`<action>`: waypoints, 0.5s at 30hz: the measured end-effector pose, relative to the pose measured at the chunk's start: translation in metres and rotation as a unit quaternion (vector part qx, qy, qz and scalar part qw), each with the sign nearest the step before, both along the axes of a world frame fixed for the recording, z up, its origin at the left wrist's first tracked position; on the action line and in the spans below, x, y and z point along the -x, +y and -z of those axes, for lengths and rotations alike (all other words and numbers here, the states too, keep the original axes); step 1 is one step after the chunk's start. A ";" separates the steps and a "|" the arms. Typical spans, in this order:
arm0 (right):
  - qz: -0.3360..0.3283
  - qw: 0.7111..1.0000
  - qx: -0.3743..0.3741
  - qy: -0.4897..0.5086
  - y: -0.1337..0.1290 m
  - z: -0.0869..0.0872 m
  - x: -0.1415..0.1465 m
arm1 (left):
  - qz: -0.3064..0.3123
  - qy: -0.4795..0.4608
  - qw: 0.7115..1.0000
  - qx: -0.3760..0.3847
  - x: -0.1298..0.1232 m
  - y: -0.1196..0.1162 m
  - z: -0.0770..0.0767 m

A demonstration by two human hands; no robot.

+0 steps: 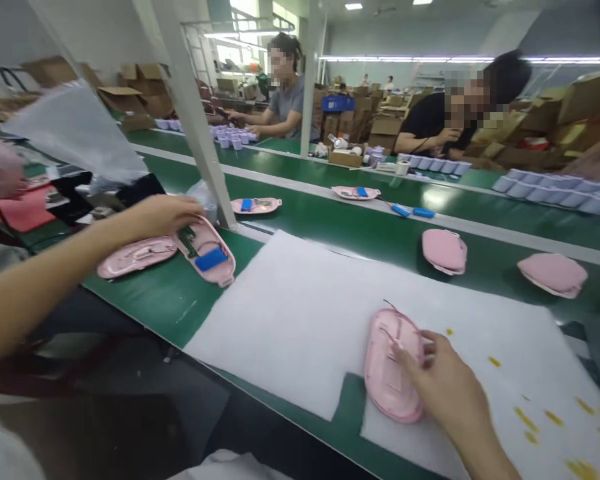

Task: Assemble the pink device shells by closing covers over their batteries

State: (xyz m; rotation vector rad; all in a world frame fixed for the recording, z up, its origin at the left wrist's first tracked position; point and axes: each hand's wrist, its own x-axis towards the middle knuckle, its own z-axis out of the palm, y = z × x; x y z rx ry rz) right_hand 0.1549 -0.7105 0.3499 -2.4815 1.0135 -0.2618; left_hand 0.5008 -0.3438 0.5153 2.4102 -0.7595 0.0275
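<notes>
Holding a pink shell at each side, I have both hands closed on an edge. The left shell (216, 275) is an open shallow tray; inside it are a green circuit board and a blue block. The fingers of my left hand (183, 208) grip its upper end, above the green bench (177, 308), close by another open shell (137, 259) with thin wires inside. The right shell (387, 383), over the white sheet (300, 313), has thin red wires in its hollow; my right hand (445, 383) pinches its right edge, thumb over the inner face. Farther off, two more open shells (263, 205) each hold a blue block, and a small cardboard box (345, 159) holds white parts.
</notes>
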 end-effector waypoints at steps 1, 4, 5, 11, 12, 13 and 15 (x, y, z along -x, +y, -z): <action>0.027 0.997 -0.067 0.001 0.003 -0.003 -0.008 | 0.011 -0.045 0.998 -0.037 -0.002 0.002 -0.006; 0.017 0.975 -0.213 -0.062 0.000 -0.015 -0.022 | 0.009 -0.148 0.984 -0.097 0.010 -0.009 -0.004; -0.001 0.965 -0.247 -0.087 -0.004 -0.022 -0.022 | 0.006 -0.130 0.988 -0.080 0.020 -0.019 0.005; -0.080 0.949 -0.221 -0.212 -0.027 -0.077 0.004 | 0.152 0.160 0.974 0.053 0.110 -0.117 0.105; -0.099 0.957 -0.186 -0.199 -0.026 -0.085 0.007 | 0.174 0.169 0.968 0.061 0.124 -0.131 0.119; -0.125 0.965 -0.151 -0.176 -0.022 -0.090 0.007 | 0.187 0.166 0.966 0.069 0.137 -0.142 0.130; -0.187 0.972 -0.086 -0.115 -0.009 -0.095 0.003 | 0.207 0.118 0.969 0.069 0.157 -0.155 0.142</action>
